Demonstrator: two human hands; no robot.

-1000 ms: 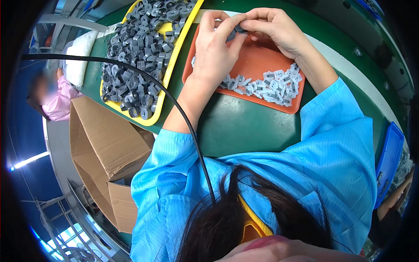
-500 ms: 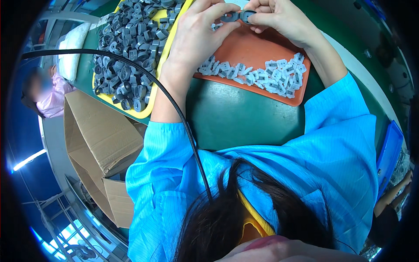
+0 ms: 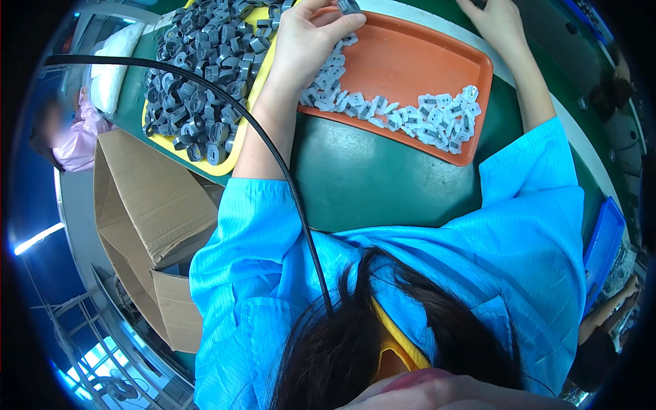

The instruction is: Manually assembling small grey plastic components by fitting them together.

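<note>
My left hand (image 3: pixel 307 34) is closed on a dark grey plastic ring-shaped part (image 3: pixel 348 6), pinched between thumb and fingers at the upper edge of the picture. It is above the left corner of an orange tray (image 3: pixel 410 51). Small translucent whitish plastic pieces (image 3: pixel 437 119) lie along the near and left sides of that tray. Beyond the tray's far right corner is my right hand (image 3: pixel 497 24). Its fingertips are cut off by the picture's upper edge, so what they hold, if anything, is hidden.
Left of my left forearm, a yellow tray (image 3: pixel 239 147) is heaped with grey plastic parts (image 3: pixel 205 75). An open cardboard box (image 3: pixel 154 198) stands nearer on the left. A black cable (image 3: pixel 263 147) crosses over my left arm. Blue bin (image 3: pixel 605 236) at right; people sit at both sides.
My hands were together over the tray, both on dark grey parts. Now they are apart: the right has moved away to the far right, while the left has shifted slightly left, still holding a part.
</note>
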